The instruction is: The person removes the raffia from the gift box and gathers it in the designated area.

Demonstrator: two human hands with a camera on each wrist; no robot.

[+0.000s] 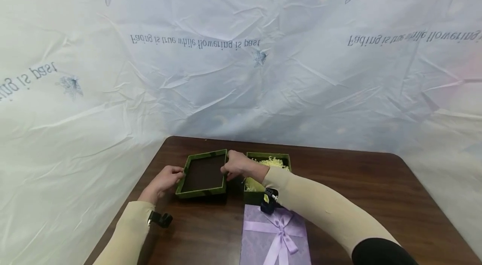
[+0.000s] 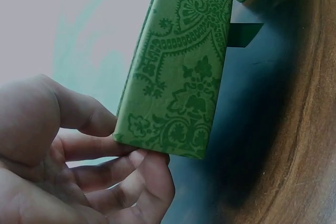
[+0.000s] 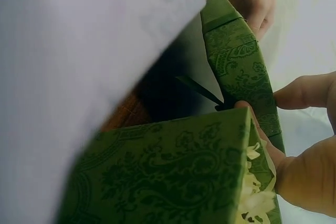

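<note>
Nearest the person, a lilac box (image 1: pixel 276 235) tied with a satin bow lies flat on the brown desk (image 1: pixel 376 198), untouched. Just beyond it both hands are on a green lid (image 1: pixel 203 173), which is turned hollow side up so that its dark inner face shows. The left hand (image 1: pixel 165 179) grips the lid's left edge, thumb on the outer wall and fingers curled under the near corner, as the left wrist view shows; the right hand (image 1: pixel 237 165) pinches the right edge between thumb and fingertips. The lid appears to be held a little off the desk, with a shadow under its near edge, though how far off is hard to tell. The step in hand looks like handling the lid before it goes over its box: the next move would call for turning it over, so the hollow faces down, and squaring its walls with the box rim without snagging the filling. The lid is shallow and rectangular, covered in green paper with a darker paisley pattern, its corners crisp. Just right of it, partly behind the right wrist, stands the matching green box (image 1: pixel 280 158), open and filled with pale shredded paper (image 1: pixel 273 162) that rises to the rim. Beyond the desk hangs a creased white sheet (image 1: pixel 241 47) printed with dragonflies and lettering.
</note>
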